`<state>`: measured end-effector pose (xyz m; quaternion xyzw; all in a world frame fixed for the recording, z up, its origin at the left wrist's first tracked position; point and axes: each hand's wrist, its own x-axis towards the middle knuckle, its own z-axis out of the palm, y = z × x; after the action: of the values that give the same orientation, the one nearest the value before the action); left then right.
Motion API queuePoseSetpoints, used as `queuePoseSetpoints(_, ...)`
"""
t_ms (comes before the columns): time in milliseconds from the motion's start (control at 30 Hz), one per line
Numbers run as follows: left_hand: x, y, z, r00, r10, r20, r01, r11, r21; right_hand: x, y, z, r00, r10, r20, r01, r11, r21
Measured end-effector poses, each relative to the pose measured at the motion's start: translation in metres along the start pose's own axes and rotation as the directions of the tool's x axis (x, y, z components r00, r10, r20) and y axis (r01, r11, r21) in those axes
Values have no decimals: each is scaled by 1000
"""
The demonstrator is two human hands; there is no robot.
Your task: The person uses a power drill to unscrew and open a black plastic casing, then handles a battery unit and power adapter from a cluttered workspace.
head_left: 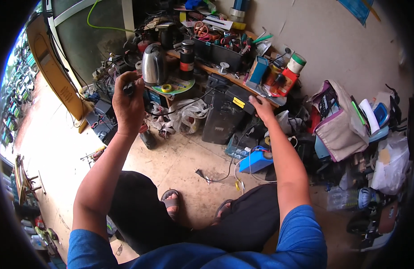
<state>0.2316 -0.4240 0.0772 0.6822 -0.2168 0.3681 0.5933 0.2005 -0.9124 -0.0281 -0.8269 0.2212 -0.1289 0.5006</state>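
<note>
My left hand (129,106) is raised at centre left, its fingers curled round a small dark object (128,89) that I cannot make out clearly. Behind it stands a steel electric kettle (153,65). At the bench's front edge, my right hand (262,110) is at the right end of a large black case (222,117) with a yellow label. The thumb lies along the top corner, and the other fingers are partly hidden. A black cable (189,106) loops across the case's left side toward my left hand.
A cluttered bench holds a black tool bin (220,53), a black-and-orange flask (187,60) and yellow tape (166,88). On the floor are a blue battery pack (256,161), a loose cable plug (202,175) and plastic bags (189,114). A canvas bag (341,134) stands at right.
</note>
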Motion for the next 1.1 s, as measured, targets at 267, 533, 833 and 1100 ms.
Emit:
queuePoseSetpoints(267,-3,-8,-5,995,-92,43,89,994,61,-6,1,-13,961,-213,176,265,889,-373)
queuePoseSetpoints(533,-6,4,12,988,-139,70,135,989,66,-15,-18,-2,919,-319,232,378,880,-287)
queuePoseSetpoints(833,-5,-2,11,982,-168,91,155,978,138,-2,-12,13,925,-345,161,381,849,-366)
queuePoseSetpoints(1100,-20,-42,18,913,-301,274,163,887,432,-14,-30,21,921,-379,84,371,795,-479)
